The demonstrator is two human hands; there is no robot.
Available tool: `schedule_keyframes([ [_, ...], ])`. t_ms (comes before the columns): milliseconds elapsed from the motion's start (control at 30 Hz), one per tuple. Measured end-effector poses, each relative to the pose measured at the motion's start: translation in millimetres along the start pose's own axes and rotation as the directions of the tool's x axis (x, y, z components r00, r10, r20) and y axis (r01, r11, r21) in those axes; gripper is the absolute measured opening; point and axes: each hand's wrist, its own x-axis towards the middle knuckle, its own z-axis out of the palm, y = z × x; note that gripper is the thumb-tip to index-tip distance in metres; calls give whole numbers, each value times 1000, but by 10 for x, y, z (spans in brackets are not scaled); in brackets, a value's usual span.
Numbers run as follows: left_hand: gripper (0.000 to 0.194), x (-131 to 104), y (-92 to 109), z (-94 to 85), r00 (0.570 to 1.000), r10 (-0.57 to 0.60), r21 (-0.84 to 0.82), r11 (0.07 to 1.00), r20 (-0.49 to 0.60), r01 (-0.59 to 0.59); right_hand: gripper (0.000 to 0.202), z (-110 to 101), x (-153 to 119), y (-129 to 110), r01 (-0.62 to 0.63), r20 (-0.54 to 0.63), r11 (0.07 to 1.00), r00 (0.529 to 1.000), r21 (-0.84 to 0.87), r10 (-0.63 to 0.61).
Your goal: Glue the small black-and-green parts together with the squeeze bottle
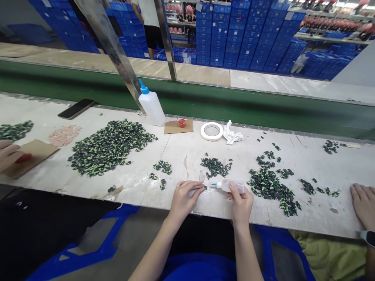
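Between the thumb and fingers of my left hand [185, 196] is a small dark piece [205, 187] with a bit of green. My right hand [242, 200] grips a small clear glue bottle [225, 185], lying nearly level, its blue tip pointing left close to the small piece. Whether tip and piece touch cannot be made out. Just beyond my hands lies a little heap of dark green sticks [216, 167]. A pile of dark and bright green pieces [272, 186] is to the right of my right hand, and a larger pile [109, 147] spreads at the left.
Along the back of the table [181, 150] stand a large white bottle [152, 107], cardboard with a red cup [181, 123], a tape roll [211, 131] and crumpled tissue [232, 133]. Other people's hands rest at the far left [8, 155] and far right [364, 205]. A metal post rises behind.
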Motion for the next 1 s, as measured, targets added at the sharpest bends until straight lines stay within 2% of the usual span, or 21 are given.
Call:
schedule_keyframes([
  [133, 11, 33, 5, -53, 995, -52, -19, 998, 88, 53, 35, -103, 37, 7, 36, -109, 990, 994, 135, -22],
  [233, 14, 131, 35, -112, 981, -46, -33, 998, 188, 53, 40, -138, 72, -39, 91, -100, 988, 992, 125, -79],
  [333, 15, 291, 82, -116, 987, -7, 36, 999, 162, 1, 49, -111, 123, -74, 120, -65, 986, 991, 113, -114],
  [433, 20, 446, 101, -32, 992, 65, 134, 988, 105, -79, 54, -67, 187, -48, 106, -46, 994, 993, 13, -105],
  [533, 21, 534, 72, 83, 987, 87, 189, 976, 135, -112, 58, -54, 208, 7, 131, -47, 984, 990, -117, -137],
  [600, 19, 552, 45, 131, 986, 77, 202, 973, 151, -107, 64, -65, 164, 28, 236, -67, 949, 965, -210, -255],
  [667, 18, 548, 31, 141, 985, 67, 202, 974, 162, -100, 63, -77, 71, 31, 373, -115, 871, 897, -321, -426],
  [733, 18, 526, 39, 117, 983, 51, 195, 977, 178, -87, 47, -71, -48, 22, 472, -119, 789, 825, -394, -553],
  [767, 18, 509, 53, 96, 981, 45, 181, 980, 187, -79, 38, -56, -105, 15, 504, -87, 768, 812, -395, -577],
  [833, 18, 460, 97, 45, 978, 47, 123, 990, 204, -73, 26, -5, -198, -1, 531, 46, 776, 834, -340, -550],
  [933, 14, 355, 173, -37, 969, 79, -11, 997, 234, -78, 21, 99, -263, -24, 480, 239, 849, 870, -221, -430],
  [1000, 13, 279, 201, -82, 963, 97, -87, 993, 253, -77, 15, 150, -268, -36, 423, 295, 892, 883, -160, -366],
])
